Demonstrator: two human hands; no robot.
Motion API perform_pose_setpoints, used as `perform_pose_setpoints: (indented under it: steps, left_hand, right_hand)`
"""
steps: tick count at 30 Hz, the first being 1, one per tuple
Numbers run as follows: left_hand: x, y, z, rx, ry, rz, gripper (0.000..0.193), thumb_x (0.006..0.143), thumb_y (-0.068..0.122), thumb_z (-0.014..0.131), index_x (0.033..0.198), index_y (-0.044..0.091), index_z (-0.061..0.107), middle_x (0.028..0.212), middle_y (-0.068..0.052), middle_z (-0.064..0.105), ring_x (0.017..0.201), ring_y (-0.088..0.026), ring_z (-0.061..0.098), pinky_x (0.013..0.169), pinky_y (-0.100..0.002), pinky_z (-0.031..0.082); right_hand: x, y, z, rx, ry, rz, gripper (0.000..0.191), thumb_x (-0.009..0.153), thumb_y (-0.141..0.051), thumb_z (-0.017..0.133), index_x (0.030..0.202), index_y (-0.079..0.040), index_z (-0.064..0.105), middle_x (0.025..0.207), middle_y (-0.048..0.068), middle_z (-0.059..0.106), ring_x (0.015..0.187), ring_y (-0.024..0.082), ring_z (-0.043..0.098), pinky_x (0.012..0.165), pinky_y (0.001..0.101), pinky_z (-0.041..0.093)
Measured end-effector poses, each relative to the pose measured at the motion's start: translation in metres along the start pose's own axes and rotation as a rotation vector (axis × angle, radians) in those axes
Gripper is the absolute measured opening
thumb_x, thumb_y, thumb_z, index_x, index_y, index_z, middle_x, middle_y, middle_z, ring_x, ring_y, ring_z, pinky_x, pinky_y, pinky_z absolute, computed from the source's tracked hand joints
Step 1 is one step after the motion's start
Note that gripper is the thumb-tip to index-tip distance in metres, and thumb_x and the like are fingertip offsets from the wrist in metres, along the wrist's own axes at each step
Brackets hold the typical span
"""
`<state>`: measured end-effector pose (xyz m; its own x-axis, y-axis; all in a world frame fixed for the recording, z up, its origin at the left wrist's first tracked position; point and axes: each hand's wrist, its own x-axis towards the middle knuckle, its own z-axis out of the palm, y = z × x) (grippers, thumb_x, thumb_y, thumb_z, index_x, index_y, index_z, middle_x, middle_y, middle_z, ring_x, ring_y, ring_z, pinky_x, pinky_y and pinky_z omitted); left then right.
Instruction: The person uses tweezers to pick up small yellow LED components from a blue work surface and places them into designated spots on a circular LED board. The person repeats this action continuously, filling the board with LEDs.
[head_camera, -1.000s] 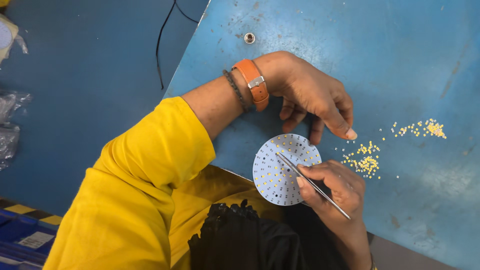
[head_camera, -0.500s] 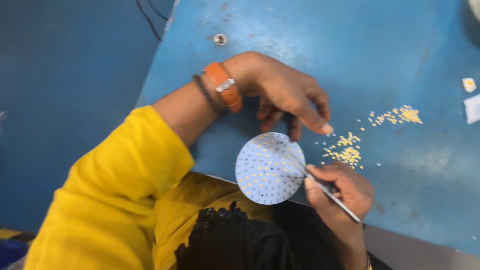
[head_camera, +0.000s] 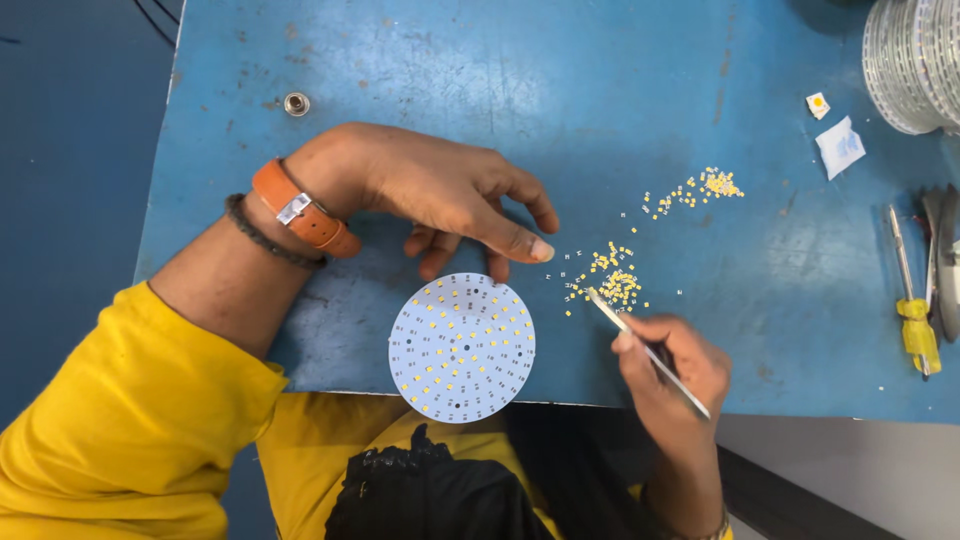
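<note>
A round white circuit disc (head_camera: 461, 347) dotted with small yellow chips lies at the near edge of the blue table (head_camera: 420, 70). My left hand (head_camera: 430, 195) rests on the table just behind the disc, fingers curled and apart, holding nothing. My right hand (head_camera: 670, 365) grips thin metal tweezers (head_camera: 645, 350). Their tip touches a small heap of tiny yellow chips (head_camera: 612, 280) to the right of the disc. An orange-strapped watch and a dark cord band sit on my left wrist.
More loose yellow chips (head_camera: 705, 187) lie further back on the right. A yellow-handled screwdriver (head_camera: 912, 305) and dark tools lie at the right edge. A stack of round discs (head_camera: 915, 60) stands at the back right, beside white scraps (head_camera: 840, 145). A metal stud (head_camera: 296, 103) sits at the back left.
My right hand has moved the tweezers off the disc and rightward to the chip heap. The view has shifted, bringing the right side of the table into sight.
</note>
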<state>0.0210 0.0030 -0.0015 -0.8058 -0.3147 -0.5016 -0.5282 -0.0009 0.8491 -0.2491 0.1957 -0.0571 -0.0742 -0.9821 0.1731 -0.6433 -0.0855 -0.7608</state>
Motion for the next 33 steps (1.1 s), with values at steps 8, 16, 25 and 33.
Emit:
perform_pose_setpoints:
  steps: [8, 16, 25, 33]
  left_hand:
    - [0.001, -0.002, 0.001, -0.002, 0.012, 0.008, 0.076, 0.078, 0.053, 0.067, 0.141, 0.012, 0.054, 0.093, -0.011, 0.083, 0.043, -0.018, 0.069, 0.032, -0.028, 0.048]
    - [0.003, -0.004, 0.001, 0.022, 0.034, -0.012, 0.079, 0.078, 0.056, 0.068, 0.142, 0.012, 0.055, 0.090, -0.011, 0.082, 0.042, -0.019, 0.068, 0.032, -0.028, 0.048]
    - [0.001, -0.003, 0.002, 0.034, 0.043, -0.023, 0.078, 0.077, 0.056, 0.068, 0.142, 0.014, 0.055, 0.091, -0.011, 0.082, 0.043, -0.019, 0.069, 0.033, -0.028, 0.048]
    - [0.003, -0.004, -0.002, -0.020, -0.011, 0.032, 0.073, 0.077, 0.057, 0.065, 0.136, 0.015, 0.056, 0.094, -0.009, 0.083, 0.045, -0.017, 0.067, 0.037, -0.028, 0.049]
  right_hand:
    - [0.008, -0.002, 0.004, -0.028, 0.020, 0.000, 0.017, 0.090, -0.007, 0.078, 0.105, 0.002, 0.073, 0.077, 0.000, 0.067, 0.065, 0.002, 0.055, 0.059, 0.0190, 0.042]
    - [0.007, -0.001, 0.002, -0.016, -0.025, -0.070, 0.018, 0.085, -0.002, 0.079, 0.102, 0.002, 0.073, 0.081, 0.003, 0.071, 0.064, 0.004, 0.058, 0.057, 0.0198, 0.042]
    - [0.005, 0.000, 0.003, -0.045, -0.011, -0.020, 0.021, 0.087, -0.002, 0.079, 0.107, 0.003, 0.074, 0.084, 0.005, 0.072, 0.068, 0.006, 0.061, 0.061, 0.0208, 0.046]
    - [0.002, -0.011, 0.007, 0.047, -0.204, -0.115, 0.017, 0.084, -0.004, 0.077, 0.099, 0.001, 0.072, 0.087, 0.007, 0.074, 0.071, 0.011, 0.068, 0.065, 0.0225, 0.053]
